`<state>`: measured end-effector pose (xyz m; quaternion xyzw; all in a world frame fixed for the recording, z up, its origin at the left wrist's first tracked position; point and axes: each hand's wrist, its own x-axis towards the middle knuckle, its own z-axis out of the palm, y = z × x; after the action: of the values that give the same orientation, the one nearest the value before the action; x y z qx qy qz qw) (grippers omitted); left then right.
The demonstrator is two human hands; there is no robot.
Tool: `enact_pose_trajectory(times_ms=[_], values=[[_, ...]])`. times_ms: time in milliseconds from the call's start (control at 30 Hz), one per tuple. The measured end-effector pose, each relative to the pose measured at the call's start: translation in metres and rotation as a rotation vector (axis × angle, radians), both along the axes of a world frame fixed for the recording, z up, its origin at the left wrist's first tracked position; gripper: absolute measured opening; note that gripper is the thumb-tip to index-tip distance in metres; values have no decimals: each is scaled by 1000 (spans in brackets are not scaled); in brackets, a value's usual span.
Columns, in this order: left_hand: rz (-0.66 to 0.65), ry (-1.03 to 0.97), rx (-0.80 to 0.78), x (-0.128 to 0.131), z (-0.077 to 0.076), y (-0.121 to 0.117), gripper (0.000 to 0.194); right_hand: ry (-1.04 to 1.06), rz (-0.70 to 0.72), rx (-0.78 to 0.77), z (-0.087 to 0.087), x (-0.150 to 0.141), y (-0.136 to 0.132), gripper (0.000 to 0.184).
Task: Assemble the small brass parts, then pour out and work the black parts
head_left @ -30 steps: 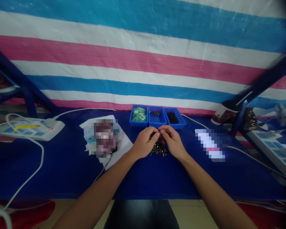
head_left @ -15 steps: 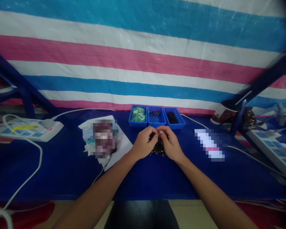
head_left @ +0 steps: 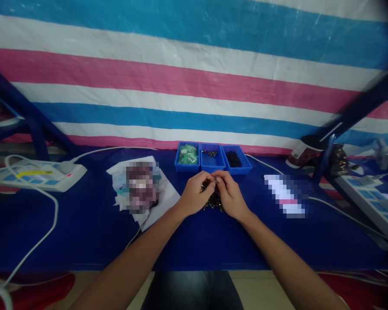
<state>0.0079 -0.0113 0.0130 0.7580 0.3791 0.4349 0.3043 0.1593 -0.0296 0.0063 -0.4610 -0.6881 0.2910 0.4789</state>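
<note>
My left hand (head_left: 198,192) and my right hand (head_left: 230,191) meet at the fingertips over a heap of small brass-and-black metal parts (head_left: 214,202) on the blue tabletop. Both hands are closed in a pinch. Whatever sits between the fingertips is too small to name. Just beyond the hands stand three blue bins in a row. The left bin (head_left: 187,167) holds small green-and-clear packets (head_left: 188,154). A few small metal parts (head_left: 210,153) lie at the back of the middle bin (head_left: 213,163). Small black pieces (head_left: 234,159) fill part of the right bin (head_left: 241,171).
White paper with a blurred-out item (head_left: 171,202) lies on the left, and a blurred-out bright, phone-like shape (head_left: 284,196) on the right. Power strips (head_left: 61,183) with white cables flank the table. A cup-like container (head_left: 302,154) lies at right rear, before a striped sheet (head_left: 194,82).
The fingers of my right hand have shifted very slightly at the pinch. Otherwise the hands, bins and heap look the same.
</note>
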Motion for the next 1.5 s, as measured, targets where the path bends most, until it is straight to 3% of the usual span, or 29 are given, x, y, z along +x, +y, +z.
enact_pose_trajectory(times_ms=[500, 700, 933, 1267, 1500], values=[[41, 40, 40, -1, 2, 0, 8, -64, 13, 13, 4, -2, -2, 23], [139, 71, 57, -3, 1, 4, 5, -55, -82, -59, 6, 1, -2, 23], [212, 178, 147, -7, -1, 6, 4, -203, -55, -27, 8, 0, -2, 29], [161, 260, 287, -6, -1, 3, 10, -159, -93, -44, 8, 0, -1, 25], [184, 261, 292, -9, 3, 1, 12, 55, -61, -252, 7, 5, 4, 42]])
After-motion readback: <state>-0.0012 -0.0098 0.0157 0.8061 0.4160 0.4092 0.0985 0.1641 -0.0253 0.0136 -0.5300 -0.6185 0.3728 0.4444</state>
